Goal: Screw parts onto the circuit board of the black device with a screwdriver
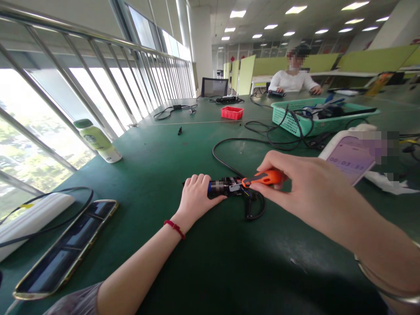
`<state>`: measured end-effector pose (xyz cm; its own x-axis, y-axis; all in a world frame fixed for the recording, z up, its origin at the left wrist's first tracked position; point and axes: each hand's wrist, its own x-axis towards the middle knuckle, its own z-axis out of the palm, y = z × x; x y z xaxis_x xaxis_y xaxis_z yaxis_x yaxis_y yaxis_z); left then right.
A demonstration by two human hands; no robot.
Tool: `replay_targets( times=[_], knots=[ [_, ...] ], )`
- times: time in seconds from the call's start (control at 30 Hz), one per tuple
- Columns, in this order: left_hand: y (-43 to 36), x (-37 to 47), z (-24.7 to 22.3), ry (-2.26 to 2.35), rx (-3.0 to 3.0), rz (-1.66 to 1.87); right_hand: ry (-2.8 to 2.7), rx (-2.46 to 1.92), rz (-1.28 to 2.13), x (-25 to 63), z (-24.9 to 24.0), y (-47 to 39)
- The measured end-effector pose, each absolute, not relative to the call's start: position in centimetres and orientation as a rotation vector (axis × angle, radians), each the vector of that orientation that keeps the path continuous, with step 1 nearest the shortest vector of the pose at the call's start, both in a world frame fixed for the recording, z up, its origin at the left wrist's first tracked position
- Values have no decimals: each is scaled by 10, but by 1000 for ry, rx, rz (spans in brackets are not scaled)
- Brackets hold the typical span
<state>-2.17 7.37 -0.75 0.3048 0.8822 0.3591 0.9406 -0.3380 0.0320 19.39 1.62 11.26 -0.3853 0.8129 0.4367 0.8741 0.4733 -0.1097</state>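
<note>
My left hand (197, 197) is wrapped over one end of a black, rod-shaped corded device (219, 187) with a blue band, pressing it against the green tabletop. In my right hand (295, 183) is a screwdriver with an orange and grey handle (262, 178), gripped between thumb and fingers. Its tip end points left at the device's right part, where thin wires (245, 191) and a small pale metal piece (235, 187) show. Whether the tip touches a screw is too small to tell. A black cable (226, 162) runs from the device, and a black loop (256, 217) lies beside it.
Behind my hands are a red basket (232, 113) and a teal basket (295, 122) with cables and tools. A phone showing a timer (349, 159) leans at right. A dark phone (67, 249), white power strip (39, 214) and bottle (98, 141) are at left. A person (293, 81) sits across.
</note>
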Motion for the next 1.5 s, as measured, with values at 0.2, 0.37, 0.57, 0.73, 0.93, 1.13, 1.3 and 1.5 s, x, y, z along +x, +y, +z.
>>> replay_targets(
  times=[0.2, 0.37, 0.57, 0.73, 0.93, 1.13, 1.3, 1.5],
  knots=[
    [74, -22, -8, -1673, -2369, -460, -2315, -1375, -193, 194, 112, 16],
    [74, -22, -8, -1672, -2377, -467, -2283, -1483, -221, 192, 113, 16],
    [74, -21, -8, -1689, -2374, -465, -2353, -1282, -235, 193, 113, 15],
    [74, -21, -8, -1680, -2382, -477, -2286, -1462, -225, 190, 111, 16],
    [74, -22, -9, -1673, -2370, -457, -2273, -1439, -220, 192, 111, 18],
    [74, -21, -8, -1678, -2370, -450, -2289, -1404, -239, 193, 112, 17],
    [73, -22, -7, -1680, -2381, -450, -2227, -1553, -308, 193, 112, 16],
    [73, -21, -8, -1676, -2363, -423, -2301, -1322, -257, 194, 110, 16]
  ],
)
